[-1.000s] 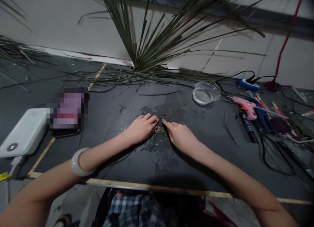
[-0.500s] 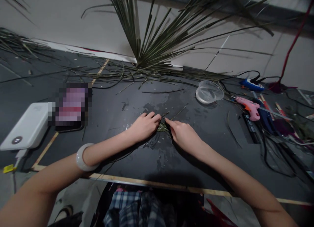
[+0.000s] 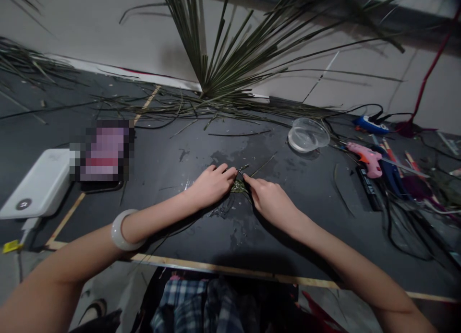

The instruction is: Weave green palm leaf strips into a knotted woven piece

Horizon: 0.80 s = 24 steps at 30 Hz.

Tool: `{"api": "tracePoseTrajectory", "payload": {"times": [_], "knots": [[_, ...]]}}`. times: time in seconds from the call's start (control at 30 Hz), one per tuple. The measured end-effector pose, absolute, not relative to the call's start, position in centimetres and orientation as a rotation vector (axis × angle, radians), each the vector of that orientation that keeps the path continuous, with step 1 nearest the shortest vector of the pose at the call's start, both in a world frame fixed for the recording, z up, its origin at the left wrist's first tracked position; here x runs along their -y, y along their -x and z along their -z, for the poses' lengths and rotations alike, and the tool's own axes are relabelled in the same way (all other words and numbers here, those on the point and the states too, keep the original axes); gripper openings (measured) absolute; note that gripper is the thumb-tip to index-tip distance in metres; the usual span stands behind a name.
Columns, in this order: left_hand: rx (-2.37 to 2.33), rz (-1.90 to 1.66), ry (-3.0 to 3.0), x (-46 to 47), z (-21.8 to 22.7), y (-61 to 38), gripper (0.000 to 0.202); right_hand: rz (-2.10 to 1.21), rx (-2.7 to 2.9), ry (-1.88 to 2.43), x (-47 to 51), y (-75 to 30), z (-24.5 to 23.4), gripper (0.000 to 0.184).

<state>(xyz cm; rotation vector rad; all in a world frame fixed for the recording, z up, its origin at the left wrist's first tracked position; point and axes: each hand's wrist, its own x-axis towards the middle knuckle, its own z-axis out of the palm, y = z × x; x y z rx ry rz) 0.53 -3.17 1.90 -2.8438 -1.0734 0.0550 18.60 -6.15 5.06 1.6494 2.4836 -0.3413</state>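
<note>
A small woven piece of green leaf strips [image 3: 238, 185] lies on the dark, wet table between my two hands. My left hand [image 3: 215, 183] has its fingers curled and closed on the piece's left and upper edge. From the other side, my right hand [image 3: 268, 195] pinches the upper right edge, its index finger pointing at the left fingertips. Loose strip ends poke out past the fingers, one long thin strip [image 3: 263, 164] running up to the right. My fingers cover part of the weave.
A fanned palm leaf [image 3: 205, 83] and loose strips line the back. To the right are a clear plastic tub [image 3: 306, 135], a pink glue gun [image 3: 365, 158] and cables. A phone [image 3: 104, 153] and a white power bank [image 3: 39, 182] lie left.
Both hands stay nearly in place on the woven piece. The view has shifted very slightly.
</note>
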Motion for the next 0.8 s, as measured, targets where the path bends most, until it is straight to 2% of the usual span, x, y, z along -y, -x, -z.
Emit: {"api": "tracePoseTrajectory", "payload": {"times": [0.37,0.57,0.7,0.8], "knots": [[1.039,-0.011,2.818,2.9,-1.4,-0.3,0.025,0.426,-2.628,-1.711,5.6,-20.0,-5.5,0.043],[1.055,0.027,2.781,2.9,-1.1,-0.1,0.033,0.054,-2.461,-1.914,2.6,-22.2,-6.2,0.044],[1.075,0.016,2.765,2.9,-1.2,-0.2,0.033,-0.115,-2.431,-1.847,0.9,-23.4,-4.6,0.045],[1.078,0.014,2.767,2.9,-1.3,-0.2,0.033,-0.171,-2.606,-1.769,0.4,-23.2,-4.0,0.037]]}}
